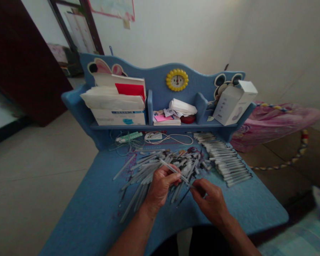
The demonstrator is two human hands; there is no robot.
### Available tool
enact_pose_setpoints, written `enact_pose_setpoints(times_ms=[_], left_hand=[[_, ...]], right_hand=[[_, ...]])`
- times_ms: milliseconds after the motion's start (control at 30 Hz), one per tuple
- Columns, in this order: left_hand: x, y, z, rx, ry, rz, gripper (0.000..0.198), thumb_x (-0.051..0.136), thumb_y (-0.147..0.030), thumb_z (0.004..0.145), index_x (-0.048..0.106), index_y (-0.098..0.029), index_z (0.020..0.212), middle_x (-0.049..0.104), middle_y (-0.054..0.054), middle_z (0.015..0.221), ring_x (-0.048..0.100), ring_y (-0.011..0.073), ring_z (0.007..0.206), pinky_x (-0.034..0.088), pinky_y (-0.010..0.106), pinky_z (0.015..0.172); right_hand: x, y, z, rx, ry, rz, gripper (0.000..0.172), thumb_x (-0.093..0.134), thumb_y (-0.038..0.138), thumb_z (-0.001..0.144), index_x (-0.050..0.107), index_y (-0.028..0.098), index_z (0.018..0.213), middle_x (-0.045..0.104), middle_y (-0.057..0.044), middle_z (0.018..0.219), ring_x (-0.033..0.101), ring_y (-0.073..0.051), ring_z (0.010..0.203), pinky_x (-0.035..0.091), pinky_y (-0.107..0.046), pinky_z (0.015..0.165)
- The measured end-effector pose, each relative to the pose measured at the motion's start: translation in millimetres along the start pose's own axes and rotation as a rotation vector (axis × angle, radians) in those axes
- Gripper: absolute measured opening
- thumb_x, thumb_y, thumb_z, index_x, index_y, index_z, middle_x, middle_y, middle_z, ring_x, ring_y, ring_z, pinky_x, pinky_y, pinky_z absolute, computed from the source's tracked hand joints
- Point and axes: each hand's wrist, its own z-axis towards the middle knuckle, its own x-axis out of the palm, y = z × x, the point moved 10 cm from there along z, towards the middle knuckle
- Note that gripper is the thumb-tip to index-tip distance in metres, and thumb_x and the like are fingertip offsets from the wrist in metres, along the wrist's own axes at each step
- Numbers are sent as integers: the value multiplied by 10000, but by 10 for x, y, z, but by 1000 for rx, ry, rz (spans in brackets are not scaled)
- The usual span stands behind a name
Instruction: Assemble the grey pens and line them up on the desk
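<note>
My left hand (162, 183) pinches a translucent pen barrel (167, 164) between thumb and fingers, tilted down towards the right. At the barrel's lower end, the fingers of my right hand (209, 199) are closed; a short piece of the tube runs into them, and whether they also hold a small part is hidden. Beneath and behind the hands spreads a loose heap of pale pen barrels (146, 170), with dark, thin pieces mixed in. To the right, pens with dark tips (226, 160) lie side by side in a long row.
The blue desk (88, 213) has a raised shelf with a mask box (120, 117), papers, a yellow flower-shaped clock (177, 80) and a white box (234, 103). A white cable (176, 137) and a green-white power strip (129, 137) lie below the shelf. Pink fabric (277, 121) hangs at right.
</note>
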Motion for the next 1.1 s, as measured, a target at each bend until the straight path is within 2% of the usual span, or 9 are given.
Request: enact_pose_setpoints(times_ms=[200, 467, 567, 767, 1100], left_hand=[[49, 66, 10, -6, 46, 17, 76, 667, -141, 638, 625, -130, 700, 585, -10, 609, 495, 79, 529, 380, 190, 505], [121, 111, -16, -110, 153, -1, 63, 650, -151, 633, 605, -131, 673, 554, -25, 533, 453, 61, 452, 325, 180, 451], [109, 133, -23, -148, 162, 1, 79, 651, -168, 626, 605, -140, 683, 537, -39, 477, 431, 56, 406, 306, 176, 424], [77, 158, -4, -168, 145, -18, 98, 668, -194, 607, 591, -141, 635, 543, -35, 445, 421, 54, 369, 287, 172, 394], [131, 238, -19, -207, 166, -123, 136, 681, -190, 634, 550, -151, 632, 534, -45, 417, 394, 50, 332, 278, 171, 359]], right_hand=[[-31, 65, 28, -18, -21, 35, 65, 548, 158, 768, 579, 170, 713, 538, 20, 591, 497, -99, 515, 395, -207, 519], [-98, 124, 32, -11, -46, 132, 67, 542, 165, 782, 591, 163, 738, 549, 14, 606, 513, -102, 534, 416, -209, 537], [-98, 113, 19, 7, -41, 168, 63, 538, 177, 792, 585, 168, 752, 531, 25, 592, 500, -96, 520, 413, -205, 525], [39, 21, -39, 120, 31, 339, 86, 508, 219, 827, 574, 173, 796, 513, 43, 557, 502, -86, 467, 418, -186, 466], [55, -7, -60, 174, -22, 380, 124, 510, 248, 835, 575, 175, 758, 513, 45, 512, 505, -94, 447, 412, -198, 470]])
